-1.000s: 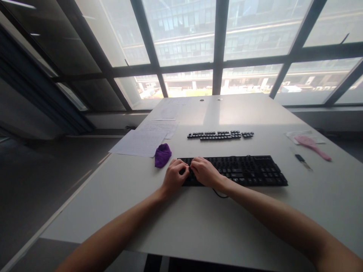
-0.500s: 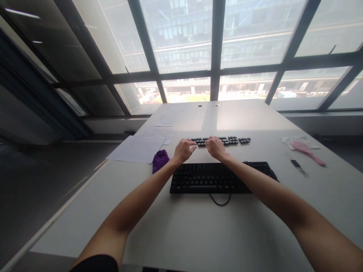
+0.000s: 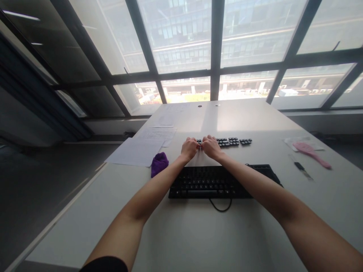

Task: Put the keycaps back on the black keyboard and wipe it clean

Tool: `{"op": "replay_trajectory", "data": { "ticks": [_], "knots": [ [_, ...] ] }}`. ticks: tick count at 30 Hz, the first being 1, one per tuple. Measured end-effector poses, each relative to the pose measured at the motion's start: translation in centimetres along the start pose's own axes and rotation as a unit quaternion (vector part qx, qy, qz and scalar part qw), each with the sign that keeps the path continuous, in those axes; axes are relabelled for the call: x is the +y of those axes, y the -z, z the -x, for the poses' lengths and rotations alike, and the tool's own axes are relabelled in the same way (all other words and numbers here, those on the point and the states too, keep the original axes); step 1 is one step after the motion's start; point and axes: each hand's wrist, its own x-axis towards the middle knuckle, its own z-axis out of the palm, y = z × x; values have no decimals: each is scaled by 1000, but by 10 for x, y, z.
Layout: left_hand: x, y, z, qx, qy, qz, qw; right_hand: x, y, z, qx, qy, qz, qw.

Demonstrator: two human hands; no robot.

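Rows of loose black keycaps (image 3: 234,141) lie on the white desk beyond a black keyboard (image 3: 210,185). My left hand (image 3: 190,148) is closed at the left part of these rows, fingertips pinched together. Close beside it on the right, my right hand (image 3: 210,146) is closed too, its fingertips almost meeting those of the left. Whatever the fingers hold is too small to make out. Both hands cover some of the keycaps. The keyboard lies flat under my forearms, its cable looping out at the front edge. A crumpled purple cloth (image 3: 159,164) sits left of my left wrist.
Sheets of paper (image 3: 136,151) lie along the desk's left edge. To the right are a pink brush (image 3: 312,153) on a clear plastic bag (image 3: 289,142), and a small tool with a black handle (image 3: 299,166). Large windows (image 3: 184,37) stand behind the desk.
My left hand has moved right, toward my right hand, and its fingers have closed. My right hand has shifted slightly left and its fingers are curled in.
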Motion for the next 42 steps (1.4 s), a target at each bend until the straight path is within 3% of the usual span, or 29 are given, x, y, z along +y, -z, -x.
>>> {"op": "replay_trajectory", "data": {
  "ticks": [5,8,13,19,27,42],
  "knots": [
    [1,9,7,-2,1,24,1000,-5,3,2,2,31,-15,999],
    [1,23,25,7,11,38,999,-13,10,12,36,21,-37,998],
    [5,54,87,24,5,176,984,-36,23,58,123,-40,-213,968],
    [15,64,148,6,25,229,973,-68,29,114,77,-65,-364,926],
    [15,53,154,3,-10,258,966,-77,23,119,44,-85,-369,925],
    [20,53,163,24,-83,215,973,-80,17,129,59,-10,-303,951]
  ]
}}
